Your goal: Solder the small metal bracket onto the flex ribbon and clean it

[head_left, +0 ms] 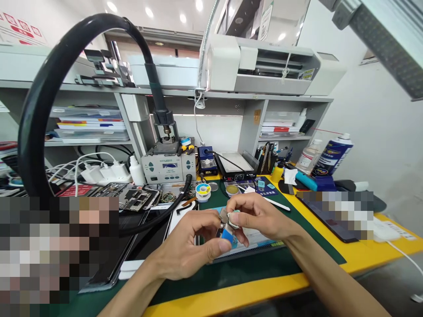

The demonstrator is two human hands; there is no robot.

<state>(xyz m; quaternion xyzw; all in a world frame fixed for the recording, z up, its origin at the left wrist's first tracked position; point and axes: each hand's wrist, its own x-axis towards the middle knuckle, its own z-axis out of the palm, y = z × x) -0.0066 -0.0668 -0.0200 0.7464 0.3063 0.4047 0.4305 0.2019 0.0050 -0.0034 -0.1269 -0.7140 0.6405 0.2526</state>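
Note:
My left hand (188, 246) is closed around a small tool with a blue end (227, 234), thumb pressed on it. My right hand (256, 215) pinches a small round metal-and-white part (234, 219) at the tool's top. Both hands meet above a light work mat (257, 240) that lies on the green bench mat (231, 273). What exactly the small part is cannot be made out.
A soldering station (168, 165) with a thick black hose (42, 101) stands behind, beside a solder spool (202, 191), a hot plate (236, 165), a tool holder (268, 158) and bottles (332, 156). Phone boards (132, 196) lie left. Shelves hold papers and machines.

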